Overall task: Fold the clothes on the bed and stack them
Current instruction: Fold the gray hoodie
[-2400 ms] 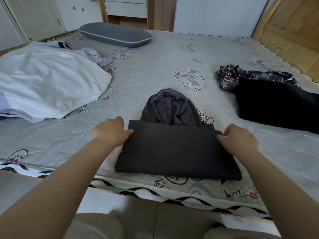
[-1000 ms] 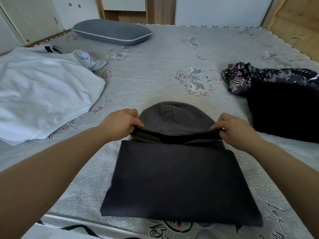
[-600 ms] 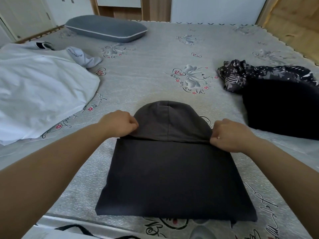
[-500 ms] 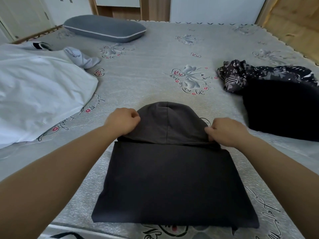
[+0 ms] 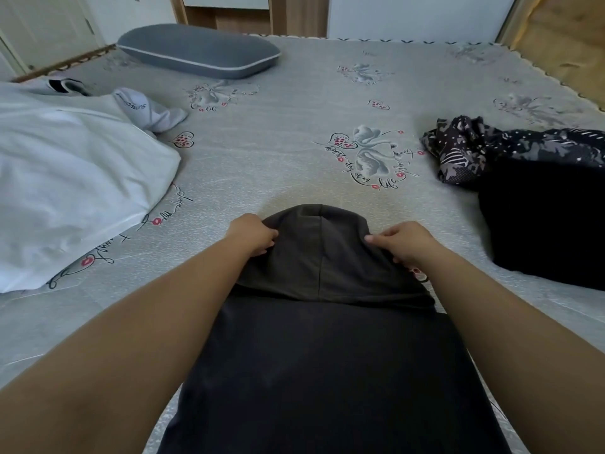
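Note:
A dark grey hoodie (image 5: 330,371) lies folded into a rectangle on the bed (image 5: 294,132) right in front of me, its hood (image 5: 322,253) spread flat beyond the body. My left hand (image 5: 253,235) grips the hood's left edge and my right hand (image 5: 404,242) grips its right edge, fingers curled into the fabric. A white garment (image 5: 65,178) lies at the left. A black garment (image 5: 543,217) and a dark patterned one (image 5: 484,149) lie at the right.
A grey pillow (image 5: 199,50) rests at the far side of the bed. A white sleeve with lettering (image 5: 147,108) sticks out from the white pile. Wooden furniture (image 5: 563,37) borders the bed at the far right; white doors stand behind.
The hood was flattened out beyond the folded body. Both hands have slid from the collar line farther up the hood's sides, and my view has moved closer over the hoodie.

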